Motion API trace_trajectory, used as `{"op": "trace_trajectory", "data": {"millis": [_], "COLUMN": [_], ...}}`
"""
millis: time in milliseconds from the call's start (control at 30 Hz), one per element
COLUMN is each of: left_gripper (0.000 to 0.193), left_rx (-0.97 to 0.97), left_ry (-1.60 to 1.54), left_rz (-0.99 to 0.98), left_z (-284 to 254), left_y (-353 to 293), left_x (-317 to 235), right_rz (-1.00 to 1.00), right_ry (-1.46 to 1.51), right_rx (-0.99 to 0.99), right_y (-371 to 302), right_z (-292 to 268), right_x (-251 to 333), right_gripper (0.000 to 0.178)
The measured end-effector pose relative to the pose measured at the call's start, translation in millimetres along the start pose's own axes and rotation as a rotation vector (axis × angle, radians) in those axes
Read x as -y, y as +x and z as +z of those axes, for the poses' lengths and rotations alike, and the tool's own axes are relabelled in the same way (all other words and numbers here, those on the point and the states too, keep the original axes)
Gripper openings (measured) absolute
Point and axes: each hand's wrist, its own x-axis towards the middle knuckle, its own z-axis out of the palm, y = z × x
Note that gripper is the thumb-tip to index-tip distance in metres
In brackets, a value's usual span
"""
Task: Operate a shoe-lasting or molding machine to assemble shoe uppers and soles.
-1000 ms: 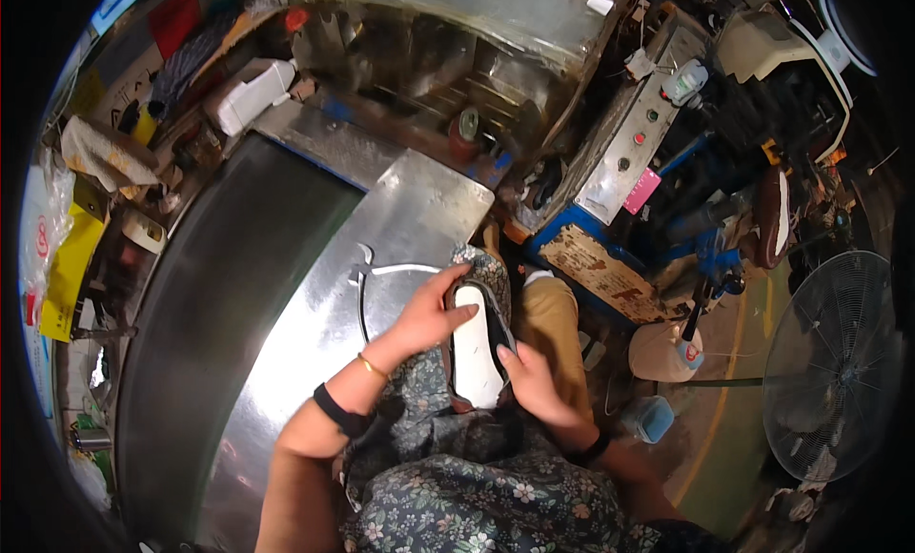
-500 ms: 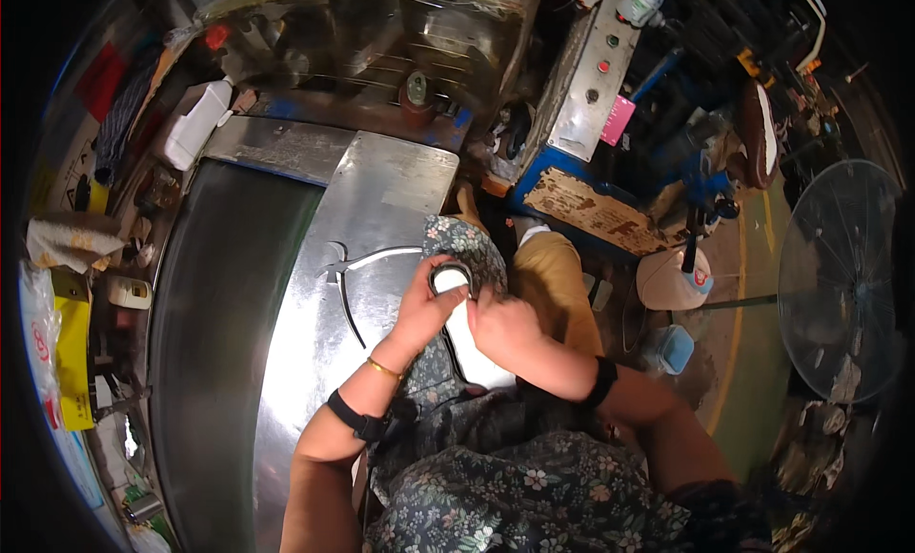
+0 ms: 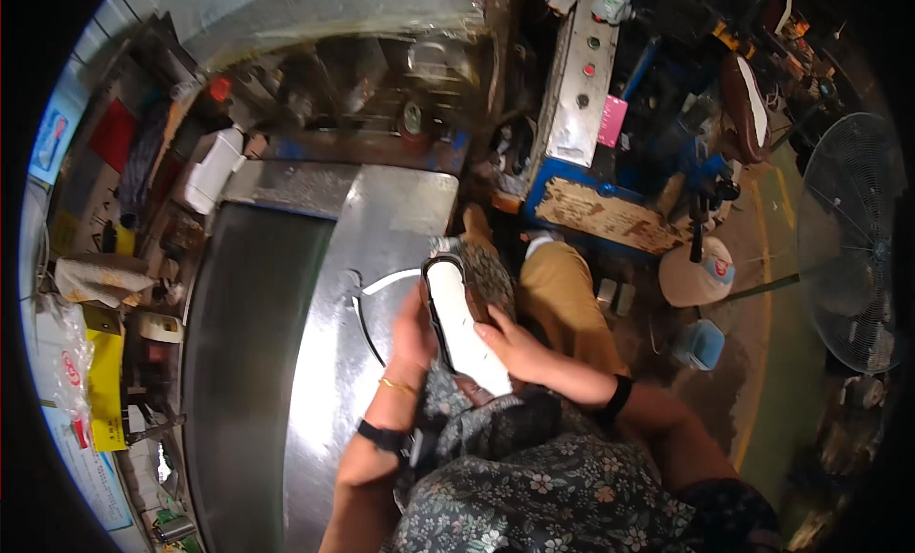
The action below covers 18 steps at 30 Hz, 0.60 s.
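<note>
A brown shoe [image 3: 464, 334], its underside white and facing up, lies lengthwise over my lap on the dark floral apron [image 3: 534, 472]. My right hand [image 3: 515, 351] grips its right side, the thumb resting on the white underside. Along the left edge of the shoe, my left hand [image 3: 412, 334] is smeared by motion and its fingers are mostly hidden. Left of that hand, pincers [image 3: 389, 281] with long curved handles lie spread on the shiny metal tabletop [image 3: 319, 362].
A dark belt [image 3: 257, 362] runs beside the metal top on the left. At the upper right stands a blue machine with a button panel [image 3: 581, 86]. Another brown shoe [image 3: 746, 105], a stool [image 3: 696, 270], a blue container [image 3: 699, 343] and a large fan [image 3: 858, 243] are on the right.
The shoe now shows more of its white underside. My left hand has left the toe for the left edge; my right hand has slid down the right side. The whole view has shifted slightly.
</note>
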Motion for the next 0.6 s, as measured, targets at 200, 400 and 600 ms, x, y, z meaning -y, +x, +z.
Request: {"op": "trace_trajectory", "data": {"millis": [200, 400, 600], "left_gripper": [0.040, 0.052, 0.054], "left_rx": [-0.335, 0.045, 0.027], "left_ry": [2.017, 2.105, 1.667], "left_rz": [0.410, -0.012, -0.101], "left_z": [26.7, 11.2, -7.0], "left_y": [-6.0, 20.8, -50.5], "left_x": [-47.4, -84.0, -55.5], "right_rz": [0.115, -0.076, -0.100], "right_ry": [-0.239, -0.063, 0.111], "right_rx": [-0.075, -0.174, -0.244], "right_y": [14.3, 34.7, 20.0], "right_z": [40.3, 52.0, 48.9], "right_x": [22.4, -2.4, -10.9], "right_gripper": [0.085, 0.071, 0.060]}}
